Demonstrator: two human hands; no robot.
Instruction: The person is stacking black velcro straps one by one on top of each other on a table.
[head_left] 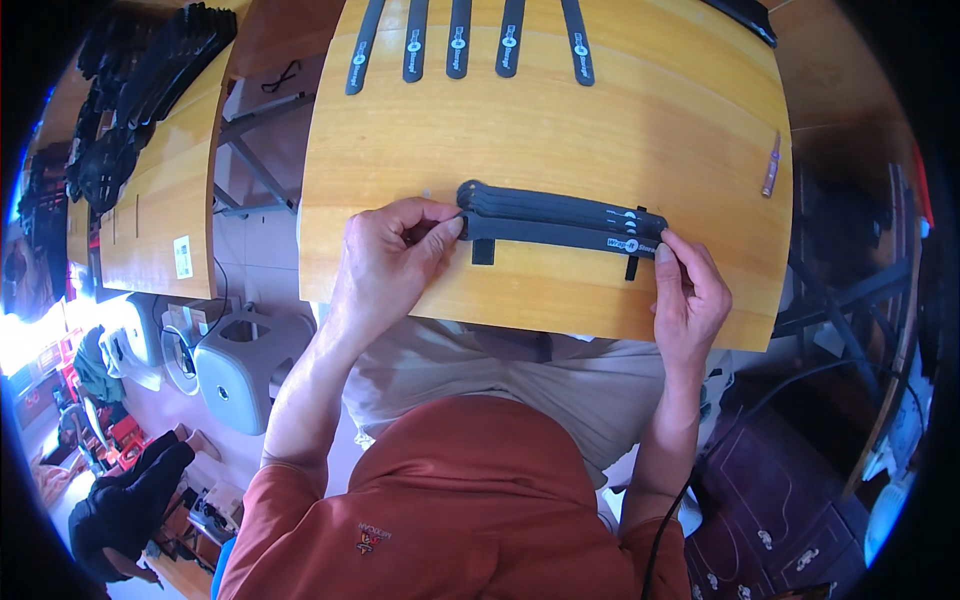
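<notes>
A stack of black straps (pixel 555 205) with white printing lies crosswise near the front edge of the wooden table (pixel 530 130). The nearest black strap (pixel 545 234) stretches between my two hands, along the front of the stack. My left hand (pixel 400 255) pinches its left end between thumb and fingers. At the other end, my right hand (pixel 690 285) grips the strap's tip with thumb and forefinger. Beneath the stack two short dark strips, a wider left one (pixel 483 252) and a narrow right one (pixel 631 268), stick out toward me.
Several more black straps (pixel 457 45) lie spread at the table's far edge. A slim purplish tool (pixel 772 165) rests near the right edge. Black items are heaped (pixel 175 65) on a second table at left, above a grey plastic stool (pixel 230 380). A dark-clothed person (pixel 125 505) is at lower left.
</notes>
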